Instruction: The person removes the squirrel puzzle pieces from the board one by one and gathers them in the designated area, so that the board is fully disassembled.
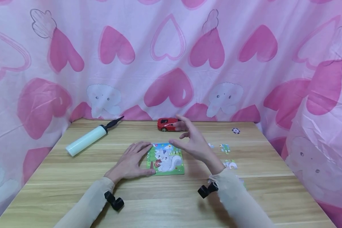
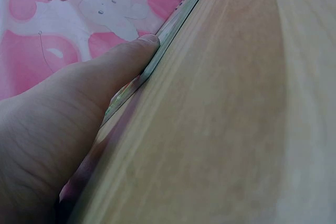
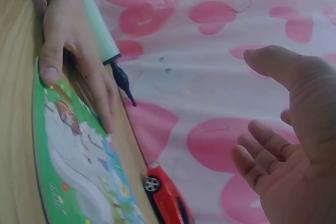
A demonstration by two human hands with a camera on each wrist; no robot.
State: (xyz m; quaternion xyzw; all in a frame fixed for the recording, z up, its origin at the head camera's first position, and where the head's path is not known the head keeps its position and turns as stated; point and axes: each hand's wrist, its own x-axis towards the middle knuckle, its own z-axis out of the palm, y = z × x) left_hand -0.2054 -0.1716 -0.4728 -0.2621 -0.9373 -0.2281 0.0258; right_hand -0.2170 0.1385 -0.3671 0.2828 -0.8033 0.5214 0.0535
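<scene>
Left fingers [image 1: 141, 148] lie flat and straight against the left edge of the puzzle [image 1: 166, 159], thumb pressed along its near corner, nothing gripped. The left hand [image 1: 131, 161] rests palm down on the table [image 1: 74, 183]; the left wrist view shows that thumb touching the thin board edge. Right fingers [image 1: 185, 126] are spread and loosely bent in the air, holding nothing. The right hand [image 1: 195, 144] hovers above the puzzle's upper right corner, palm turned toward the left. The puzzle lies flat at the table's middle, a white squirrel on green showing. Just beside the right hand, loose pieces [image 1: 225, 148] sit scattered on the wood, more near the right sleeve [image 1: 239, 196]. Beyond the right fingers, at the far edge, stands a red car [image 1: 166, 124]. A small dark chip [image 1: 236, 130] lies far right. Far left, a white pump [image 1: 88, 139] lies at an angle. Pink heart cloth [image 1: 171, 47] hangs behind.
</scene>
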